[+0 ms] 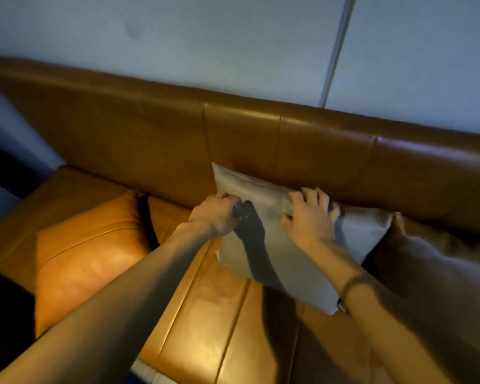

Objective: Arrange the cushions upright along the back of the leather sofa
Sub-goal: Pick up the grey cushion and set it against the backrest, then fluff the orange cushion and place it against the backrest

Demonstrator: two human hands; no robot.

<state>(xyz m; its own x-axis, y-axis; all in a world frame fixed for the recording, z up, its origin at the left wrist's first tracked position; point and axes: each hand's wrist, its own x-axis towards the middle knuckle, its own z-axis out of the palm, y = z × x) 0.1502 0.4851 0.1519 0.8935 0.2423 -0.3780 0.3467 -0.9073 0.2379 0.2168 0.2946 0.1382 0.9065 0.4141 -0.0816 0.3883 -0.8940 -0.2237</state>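
A pale grey cushion (294, 261) leans against the backrest (233, 134) of the tan leather sofa, near the middle. My left hand (218, 216) grips its left edge with curled fingers. My right hand (309, 217) rests flat on its upper part, fingers spread and pressing into the fabric. A tan leather cushion (86, 245) lies slanted on the seat to the left, apart from the backrest. At the right, a dark brown cushion (432, 261) leans against the backrest and touches the grey one.
The sofa seat (219, 328) stretches toward me below the cushions. A pale wall (233, 37) rises behind the backrest. A dark gap (6, 167) lies past the sofa's left end. Something white (147, 372) shows at the seat's front edge.
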